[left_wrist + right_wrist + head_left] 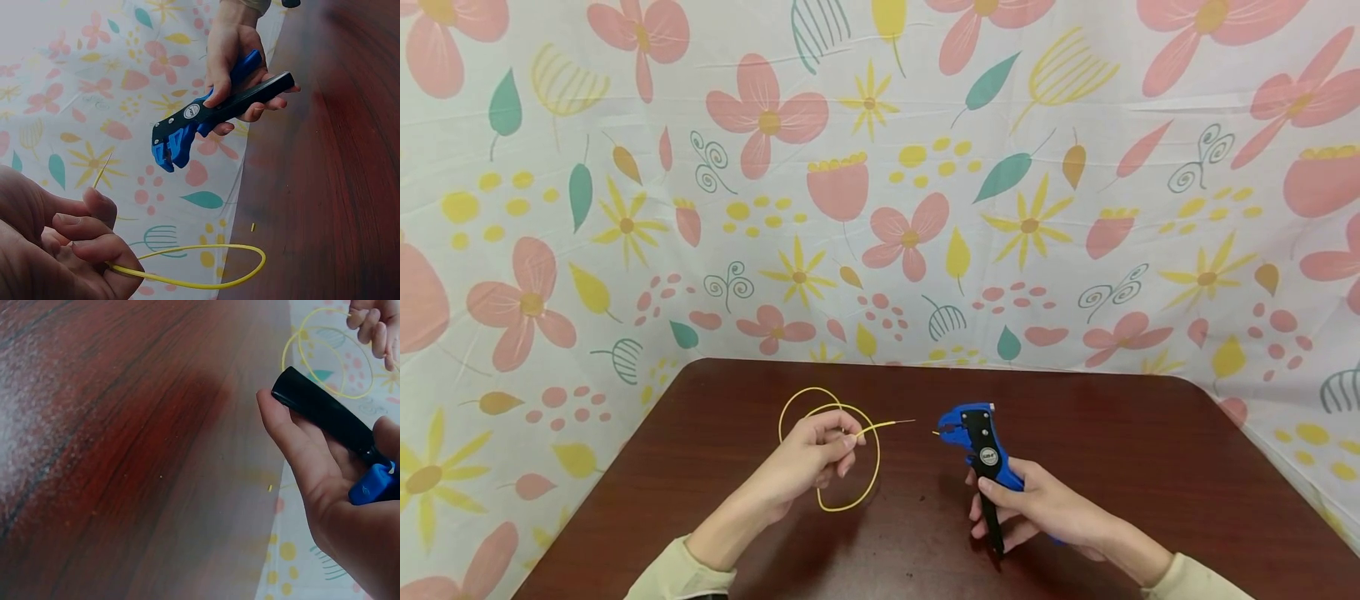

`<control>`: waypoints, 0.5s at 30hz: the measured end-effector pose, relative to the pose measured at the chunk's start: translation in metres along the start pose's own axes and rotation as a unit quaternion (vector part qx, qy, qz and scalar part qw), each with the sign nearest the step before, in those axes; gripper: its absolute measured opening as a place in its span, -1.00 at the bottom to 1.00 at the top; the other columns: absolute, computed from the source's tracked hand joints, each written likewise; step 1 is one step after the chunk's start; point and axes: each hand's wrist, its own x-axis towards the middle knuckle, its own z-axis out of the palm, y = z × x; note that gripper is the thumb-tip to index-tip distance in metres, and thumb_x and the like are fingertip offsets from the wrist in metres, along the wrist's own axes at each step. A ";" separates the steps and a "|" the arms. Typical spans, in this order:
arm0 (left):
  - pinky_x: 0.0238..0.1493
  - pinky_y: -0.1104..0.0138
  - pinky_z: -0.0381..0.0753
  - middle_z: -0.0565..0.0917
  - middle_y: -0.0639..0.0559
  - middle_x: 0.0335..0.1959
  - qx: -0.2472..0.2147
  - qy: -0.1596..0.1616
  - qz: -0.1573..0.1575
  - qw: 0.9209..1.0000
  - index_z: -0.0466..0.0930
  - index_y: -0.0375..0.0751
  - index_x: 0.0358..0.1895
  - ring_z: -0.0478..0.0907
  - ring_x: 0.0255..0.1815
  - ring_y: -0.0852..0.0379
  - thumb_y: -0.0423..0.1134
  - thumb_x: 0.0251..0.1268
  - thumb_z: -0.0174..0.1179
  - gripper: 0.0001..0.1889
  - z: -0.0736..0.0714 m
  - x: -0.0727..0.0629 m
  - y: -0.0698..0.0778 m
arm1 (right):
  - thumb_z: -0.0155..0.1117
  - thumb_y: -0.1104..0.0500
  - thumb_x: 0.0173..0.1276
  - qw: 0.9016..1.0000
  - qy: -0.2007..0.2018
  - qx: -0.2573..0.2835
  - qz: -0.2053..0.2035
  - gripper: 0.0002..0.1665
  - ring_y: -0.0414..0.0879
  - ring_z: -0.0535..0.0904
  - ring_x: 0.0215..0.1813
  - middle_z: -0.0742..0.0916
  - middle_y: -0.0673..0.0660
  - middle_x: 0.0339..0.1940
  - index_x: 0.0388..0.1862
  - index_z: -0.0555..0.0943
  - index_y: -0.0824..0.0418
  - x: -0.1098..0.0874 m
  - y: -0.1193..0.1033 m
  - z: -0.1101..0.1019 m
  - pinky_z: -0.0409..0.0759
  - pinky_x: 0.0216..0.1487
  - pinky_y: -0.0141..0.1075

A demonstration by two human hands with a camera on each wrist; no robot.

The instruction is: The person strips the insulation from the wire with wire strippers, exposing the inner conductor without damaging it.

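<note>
Between thumb and fingertips, my left hand (812,457) pinches a thin yellow wire (877,471). Its stripped end, a bare strand (906,421), points right toward the tool; the rest loops around and behind the hand. My right hand (1056,502) grips a blue and black wire stripper (988,457) by its handles, head up and tilted left. In the left wrist view the stripper's blue head (172,150) has nothing between its jaws. A short yellow piece of insulation (253,227) shows apart from the wire, just left of the stripper head in the head view.
Both hands are over a dark reddish-brown wooden table (917,550). Behind it hangs a white cloth (850,275) printed with pink, yellow and green flowers and leaves. Tiny specks (160,477) lie on the tabletop.
</note>
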 end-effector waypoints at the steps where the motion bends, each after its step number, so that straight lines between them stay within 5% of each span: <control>1: -0.56 0.43 0.18 0.48 0.02 -0.55 0.001 0.000 0.001 1.000 0.50 -0.42 -0.01 0.21 -0.61 0.17 -0.37 0.64 0.06 -0.86 0.000 0.000 0.000 | 0.00 0.05 0.76 1.000 -0.002 0.002 -0.001 -0.43 0.35 0.73 0.05 0.71 0.38 0.00 0.43 0.29 0.49 0.000 0.000 0.000 0.74 -0.09 0.16; 15: -0.56 0.43 0.20 0.48 0.02 -0.55 0.005 -0.001 0.004 1.000 0.47 -0.49 0.02 0.22 -0.60 0.19 -0.38 0.64 0.04 -0.83 0.002 0.001 0.004 | -0.12 0.15 0.80 0.997 -0.051 0.051 -0.041 -0.57 0.38 0.68 0.17 0.68 0.44 0.13 0.41 0.32 0.43 0.003 0.001 0.002 0.67 0.05 0.25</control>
